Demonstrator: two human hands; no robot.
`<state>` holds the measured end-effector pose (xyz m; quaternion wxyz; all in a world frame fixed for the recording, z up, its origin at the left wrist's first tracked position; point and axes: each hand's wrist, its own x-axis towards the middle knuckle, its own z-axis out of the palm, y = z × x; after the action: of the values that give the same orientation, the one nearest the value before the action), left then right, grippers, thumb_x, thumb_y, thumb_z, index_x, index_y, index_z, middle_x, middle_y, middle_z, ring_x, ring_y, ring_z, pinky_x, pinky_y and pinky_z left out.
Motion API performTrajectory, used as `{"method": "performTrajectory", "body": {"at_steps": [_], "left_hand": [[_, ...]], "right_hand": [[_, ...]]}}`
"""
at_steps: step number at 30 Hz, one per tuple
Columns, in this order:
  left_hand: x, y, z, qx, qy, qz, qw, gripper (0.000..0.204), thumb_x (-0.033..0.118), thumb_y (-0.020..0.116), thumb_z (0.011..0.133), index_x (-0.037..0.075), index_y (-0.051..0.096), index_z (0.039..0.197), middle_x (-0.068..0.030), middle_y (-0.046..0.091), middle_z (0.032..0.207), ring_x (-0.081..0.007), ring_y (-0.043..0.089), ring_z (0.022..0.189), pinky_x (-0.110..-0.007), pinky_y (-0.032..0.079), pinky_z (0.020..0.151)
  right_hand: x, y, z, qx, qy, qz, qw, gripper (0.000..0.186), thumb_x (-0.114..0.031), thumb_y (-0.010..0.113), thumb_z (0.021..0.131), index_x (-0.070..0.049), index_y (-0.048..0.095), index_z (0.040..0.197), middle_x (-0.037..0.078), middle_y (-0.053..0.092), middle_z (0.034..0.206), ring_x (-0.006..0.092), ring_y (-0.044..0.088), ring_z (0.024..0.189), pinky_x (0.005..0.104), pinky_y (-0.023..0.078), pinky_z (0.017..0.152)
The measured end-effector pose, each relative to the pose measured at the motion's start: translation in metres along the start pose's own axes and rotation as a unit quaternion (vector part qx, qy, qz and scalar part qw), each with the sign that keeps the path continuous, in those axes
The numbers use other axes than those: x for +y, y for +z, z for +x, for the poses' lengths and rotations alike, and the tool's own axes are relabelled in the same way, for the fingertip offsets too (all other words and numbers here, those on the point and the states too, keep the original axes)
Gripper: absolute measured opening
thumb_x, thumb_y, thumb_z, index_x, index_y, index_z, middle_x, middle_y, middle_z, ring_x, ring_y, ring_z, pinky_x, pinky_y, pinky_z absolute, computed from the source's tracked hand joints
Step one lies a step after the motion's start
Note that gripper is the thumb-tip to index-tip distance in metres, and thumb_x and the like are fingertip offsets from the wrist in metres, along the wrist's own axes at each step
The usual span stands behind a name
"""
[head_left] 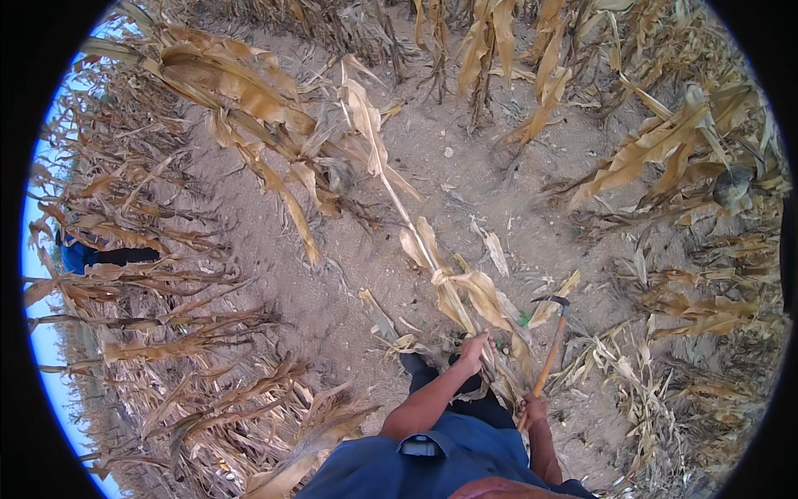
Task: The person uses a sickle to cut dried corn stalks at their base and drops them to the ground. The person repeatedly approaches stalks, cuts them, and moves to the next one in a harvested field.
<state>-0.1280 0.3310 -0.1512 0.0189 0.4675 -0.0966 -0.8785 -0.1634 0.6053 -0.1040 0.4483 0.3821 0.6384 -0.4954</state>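
My left hand [474, 353] is closed around a dry corn stalk [405, 218], near its lower end. The stalk reaches away from me toward the upper left, with pale, curled leaves hanging off it. Lower and to the right, my right hand [533, 408] grips the wooden handle of a sickle [552, 353]. Its dark, curved blade [549, 298] points left at the far end of the handle, just to the right of the stalk's leaves and apart from my left hand.
Standing dry corn plants [241, 108] lean in at the upper left, and more rows [665, 158] stand at the right. Cut stalks [241, 432] lie heaped at the lower left. Another person in blue [79, 252] is among the plants at far left. Bare soil [291, 291] lies between.
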Motion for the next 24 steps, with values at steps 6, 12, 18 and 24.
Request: {"method": "performTrajectory", "body": {"at_steps": [6, 12, 18, 24], "left_hand": [[0.187, 0.087, 0.065, 0.044, 0.105, -0.008, 0.993, 0.047, 0.051, 0.061, 0.094, 0.006, 0.061, 0.109, -0.0141, 0.066, 0.098, -0.0290, 0.064, 0.088, -0.049, 0.053, 0.079], [0.349, 0.114, 0.023, 0.228, 0.388, 0.508, 0.735, 0.087, 0.061, 0.064, 0.083, -0.006, 0.048, 0.136, -0.0293, 0.054, 0.133, -0.0427, 0.052, 0.125, -0.043, 0.041, 0.105], [0.279, -0.031, -0.035, 0.252, 0.333, 0.496, 0.761, 0.056, 0.047, 0.065, 0.084, -0.001, 0.065, 0.114, -0.0237, 0.067, 0.114, -0.0378, 0.063, 0.110, -0.043, 0.048, 0.094], [0.090, -0.216, -0.081, 0.271, 0.174, 0.542, 0.776, 0.041, 0.039, 0.065, 0.086, -0.001, 0.070, 0.097, -0.0211, 0.071, 0.086, -0.0349, 0.068, 0.085, -0.043, 0.051, 0.081]], "right_hand": [[-0.105, 0.041, -0.056, -0.011, -0.163, 0.092, 0.982, 0.010, -0.013, 0.058, 0.090, -0.012, 0.050, 0.096, 0.000, 0.047, 0.066, 0.0109, 0.043, 0.046, 0.0276, 0.038, 0.039], [-0.148, 0.051, -0.064, -0.035, -0.234, 0.126, 0.963, 0.016, -0.018, 0.060, 0.090, -0.012, 0.056, 0.104, -0.001, 0.046, 0.067, 0.0096, 0.041, 0.046, 0.0266, 0.039, 0.040], [-0.094, 0.078, -0.049, -0.040, -0.135, 0.070, 0.988, 0.011, -0.013, 0.058, 0.087, -0.009, 0.053, 0.096, 0.000, 0.045, 0.065, 0.0111, 0.042, 0.046, 0.0280, 0.039, 0.040], [-0.040, 0.144, -0.049, -0.088, -0.045, -0.043, 0.994, 0.008, -0.011, 0.058, 0.088, -0.009, 0.050, 0.086, 0.002, 0.048, 0.064, 0.0114, 0.044, 0.046, 0.0290, 0.040, 0.040]]}}
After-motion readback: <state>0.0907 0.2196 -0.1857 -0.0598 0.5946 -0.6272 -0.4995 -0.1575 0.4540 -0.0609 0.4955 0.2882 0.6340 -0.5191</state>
